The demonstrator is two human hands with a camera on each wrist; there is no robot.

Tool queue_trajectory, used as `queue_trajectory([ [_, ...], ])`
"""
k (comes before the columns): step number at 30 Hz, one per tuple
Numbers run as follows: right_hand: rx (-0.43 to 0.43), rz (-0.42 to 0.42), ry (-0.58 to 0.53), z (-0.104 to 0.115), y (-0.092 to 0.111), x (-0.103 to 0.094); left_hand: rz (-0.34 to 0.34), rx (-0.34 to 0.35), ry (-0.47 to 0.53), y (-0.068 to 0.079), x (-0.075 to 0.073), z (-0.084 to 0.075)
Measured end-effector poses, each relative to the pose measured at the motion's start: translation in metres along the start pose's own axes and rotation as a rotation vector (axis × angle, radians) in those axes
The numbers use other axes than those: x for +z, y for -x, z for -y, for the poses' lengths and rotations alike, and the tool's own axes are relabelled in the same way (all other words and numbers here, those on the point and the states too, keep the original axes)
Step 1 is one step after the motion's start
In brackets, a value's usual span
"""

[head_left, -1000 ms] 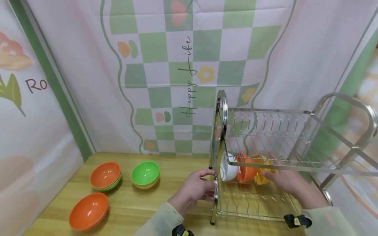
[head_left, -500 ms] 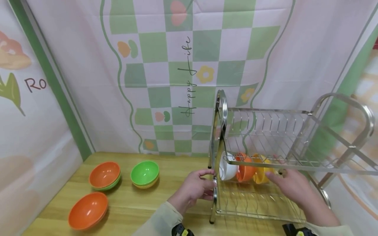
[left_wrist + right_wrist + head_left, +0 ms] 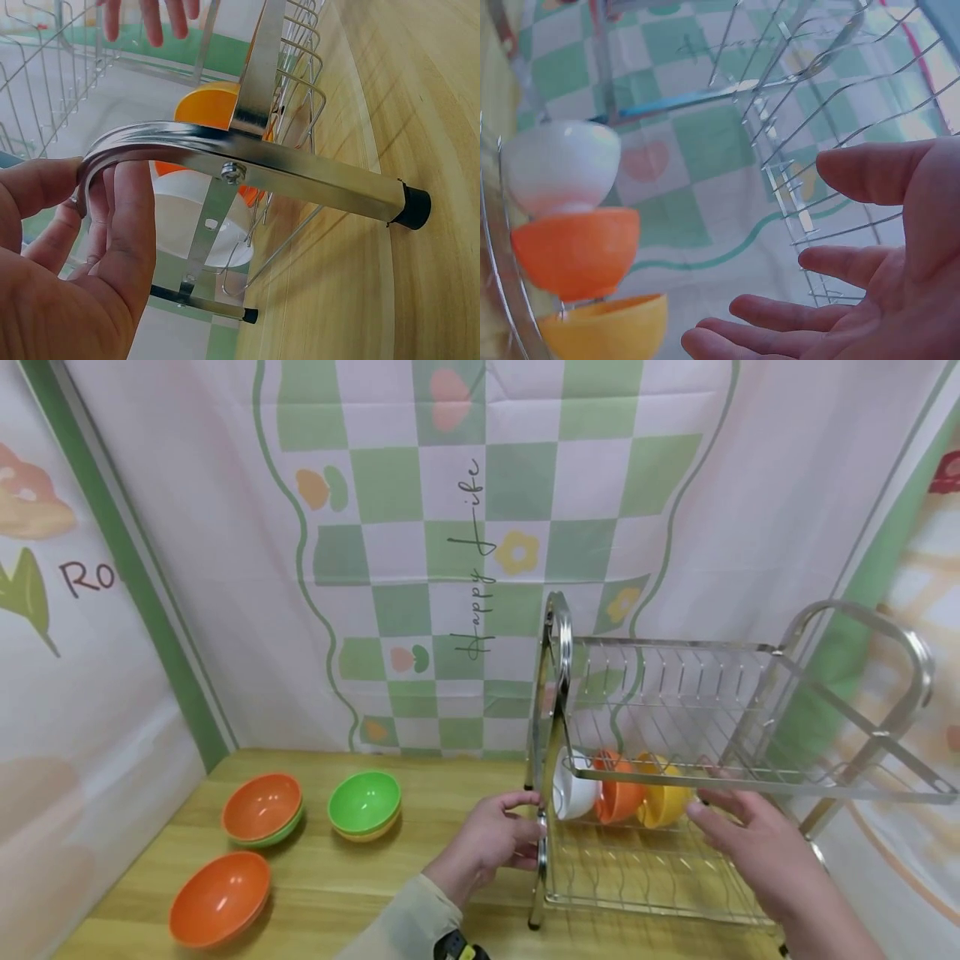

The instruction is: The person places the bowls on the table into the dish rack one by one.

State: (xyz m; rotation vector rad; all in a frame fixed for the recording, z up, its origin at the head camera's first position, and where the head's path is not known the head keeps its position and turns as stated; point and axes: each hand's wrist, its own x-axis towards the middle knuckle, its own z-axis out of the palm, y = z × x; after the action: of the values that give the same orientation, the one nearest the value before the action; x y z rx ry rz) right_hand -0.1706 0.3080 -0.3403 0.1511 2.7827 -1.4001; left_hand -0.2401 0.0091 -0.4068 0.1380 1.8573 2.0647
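Observation:
My left hand (image 3: pixel 497 837) grips the left side frame of a two-tier metal dish rack (image 3: pixel 678 774), thumb and fingers curled round the bent tube (image 3: pixel 150 139). On the lower tier stand three bowls on edge in a row: a white bowl (image 3: pixel 576 789) at the left, an orange bowl (image 3: pixel 621 793) and a yellow bowl (image 3: pixel 663 795). Just right of the yellow bowl is my right hand (image 3: pixel 757 847), under the upper tier. In the right wrist view its fingers (image 3: pixel 780 311) are spread and relaxed, apart from the yellow bowl (image 3: pixel 607 330), with nothing in them.
On the wooden table (image 3: pixel 322 893) at the left, an orange bowl sits in a green one (image 3: pixel 264 808), and a green bowl (image 3: pixel 365 802) rests in a yellow one. Nearer lies another orange bowl (image 3: pixel 220 899). A checkered curtain (image 3: pixel 450 710) hangs behind.
My right hand has let go of the yellow bowl and drawn back to the right and toward me. The left hand keeps its grip on the rack, and the bowls stay in place.

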Motion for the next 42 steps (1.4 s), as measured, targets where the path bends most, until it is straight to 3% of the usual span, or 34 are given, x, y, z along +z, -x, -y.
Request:
queue_trajectory([
  [5, -0.125, -0.005, -0.323, -0.010, 0.001, 0.014, -0.001, 0.003, -0.005, 0.001, -0.001, 0.000],
  [7, -0.137, 0.013, -0.461, -0.015, 0.001, 0.018, 0.000, 0.001, -0.009, 0.001, -0.001, 0.000],
  [12, -0.165, 0.081, -0.663, -0.023, 0.001, 0.026, -0.001, -0.001, -0.011, 0.002, -0.001, 0.000],
  [15, -0.191, 0.113, -0.708, -0.022, 0.003, 0.032, 0.001, 0.003, -0.017, 0.002, 0.000, 0.000],
  [18, -0.160, 0.124, -0.747, -0.016, 0.004, 0.040, 0.002, 0.003, -0.036, 0.002, 0.000, 0.000],
  [30, -0.080, 0.112, -0.736, 0.010, 0.008, 0.068, -0.025, 0.037, -0.204, 0.009, 0.003, -0.004],
  [32, -0.064, 0.110, -0.721, 0.016, 0.009, 0.071, -0.031, 0.072, -0.269, 0.011, 0.002, -0.004],
  [37, -0.048, 0.101, -0.689, 0.024, 0.010, 0.078, -0.053, 0.185, -0.557, 0.017, 0.000, -0.004],
  [42, -0.055, 0.096, -0.655, 0.027, 0.010, 0.083, -0.160, 0.319, -0.989, 0.027, -0.004, -0.006],
])
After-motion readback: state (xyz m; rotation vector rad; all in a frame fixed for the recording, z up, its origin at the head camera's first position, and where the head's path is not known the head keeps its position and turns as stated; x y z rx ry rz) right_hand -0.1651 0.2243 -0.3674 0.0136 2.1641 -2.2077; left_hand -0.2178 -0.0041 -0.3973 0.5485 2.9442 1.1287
